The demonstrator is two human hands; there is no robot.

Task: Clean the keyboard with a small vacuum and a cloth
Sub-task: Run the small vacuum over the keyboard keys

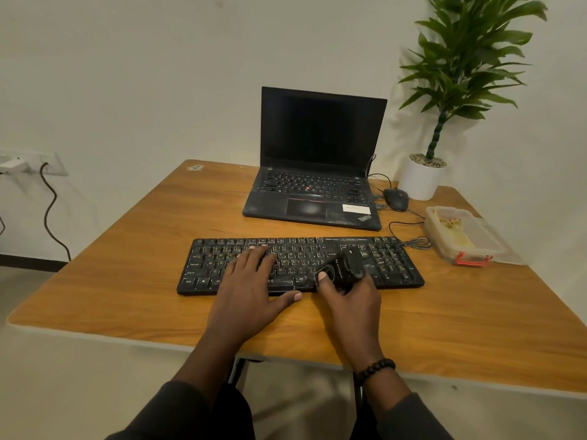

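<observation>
A black keyboard (390, 265) lies across the middle of the wooden table (127, 281). My left hand (251, 287) rests flat on its left half with straight fingers spread over the keys and the thumb by the front edge. My right hand (349, 300) grips a small black vacuum (341, 269) that sits on the keys right of centre, my thumb on its near end. No cloth is plainly visible; a clear box (463, 236) at the right holds something yellowish.
An open black laptop (317, 173) stands behind the keyboard, with a black mouse (395, 198) and cables to its right. A white pot with a green plant (422, 179) occupies the far right corner. A wall socket with a dangling cord (47, 211) is at left.
</observation>
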